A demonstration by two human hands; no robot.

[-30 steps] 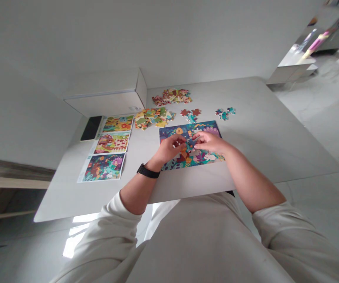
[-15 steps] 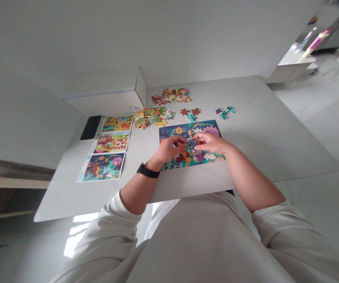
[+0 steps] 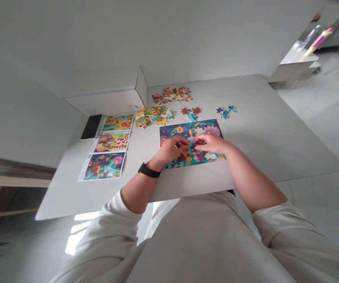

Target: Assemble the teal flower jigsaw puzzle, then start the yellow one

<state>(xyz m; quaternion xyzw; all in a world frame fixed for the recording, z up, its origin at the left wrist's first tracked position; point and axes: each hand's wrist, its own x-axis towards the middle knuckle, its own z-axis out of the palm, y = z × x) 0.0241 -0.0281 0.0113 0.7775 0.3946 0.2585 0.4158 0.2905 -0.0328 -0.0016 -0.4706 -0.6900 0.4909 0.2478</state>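
Blue jigsaw puzzle (image 3: pixel 172 131) stands mostly assembled; left hand (image 3: pixel 171 150) and right hand (image 3: pixel 211 143) curl over its central gap, any grip hidden; loose pieces (image 3: pixel 154 117) remain.

Left of the hands (image 3: pixel 210 143), three printed puzzle picture sheets (image 3: pixel 112 141) lie in a column on the worktop (image 3: pixel 255 157), a black smartphone (image 3: pixel 91 127) just beside them. Beyond the hands stands a white box (image 3: pixel 104 100). Far right, a white side table (image 3: pixel 293 68) carries a blurred pink object (image 3: pixel 319 39) above the pale tiled floor (image 3: pixel 319 118).
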